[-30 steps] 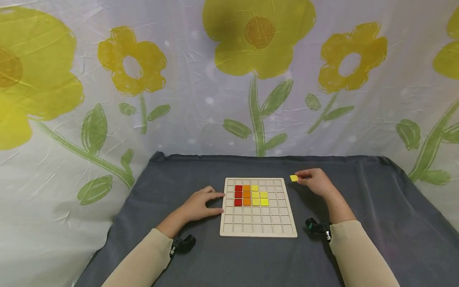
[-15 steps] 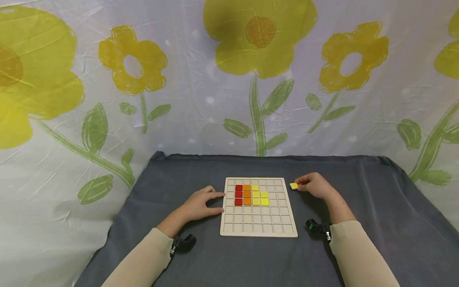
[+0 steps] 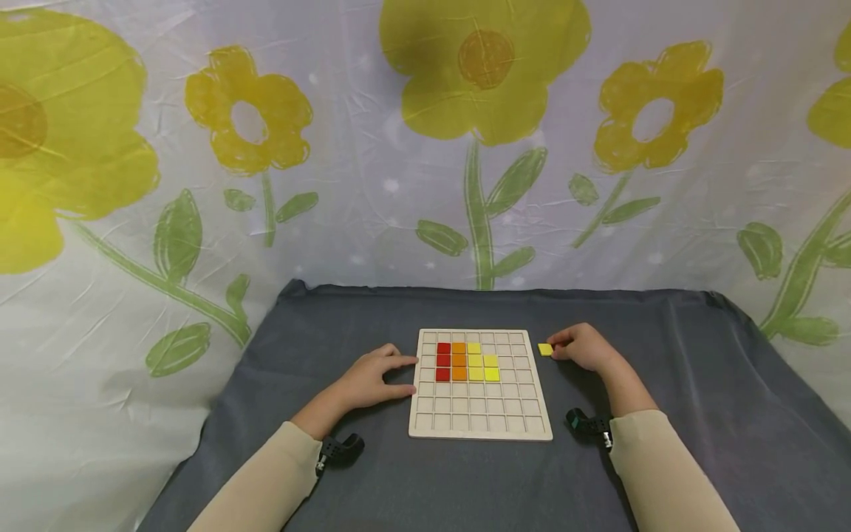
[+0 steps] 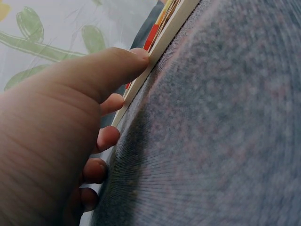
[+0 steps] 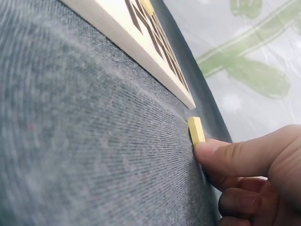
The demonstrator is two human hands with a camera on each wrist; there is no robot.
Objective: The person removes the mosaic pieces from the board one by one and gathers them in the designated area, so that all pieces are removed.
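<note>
A pale wooden grid board [image 3: 479,428] lies on the dark cloth, with red tiles [image 3: 443,360], orange tiles [image 3: 459,360] and yellow tiles [image 3: 475,360] set in neighbouring columns. At its left edge rests my left hand [image 3: 368,380], thumb and forefinger stretched out against the rim; the left wrist view has the thumb [image 4: 117,68] on the board's side. Beyond the board's far right corner, my right hand [image 3: 585,346] pinches a yellow square tile [image 3: 545,349] between thumb and fingers. In the right wrist view this tile [image 5: 195,131] is low over the cloth; whether it touches is unclear.
Dark grey cloth [image 3: 399,488] covers the table, and a flower-print curtain [image 3: 359,185] hangs behind and at the sides. A black strap device [image 3: 342,449] sits at the left wrist, another black device [image 3: 586,423] at the right.
My right hand has come down and slightly nearer with the yellow tile, which stays right of the board. My left hand keeps its place at the board's edge.
</note>
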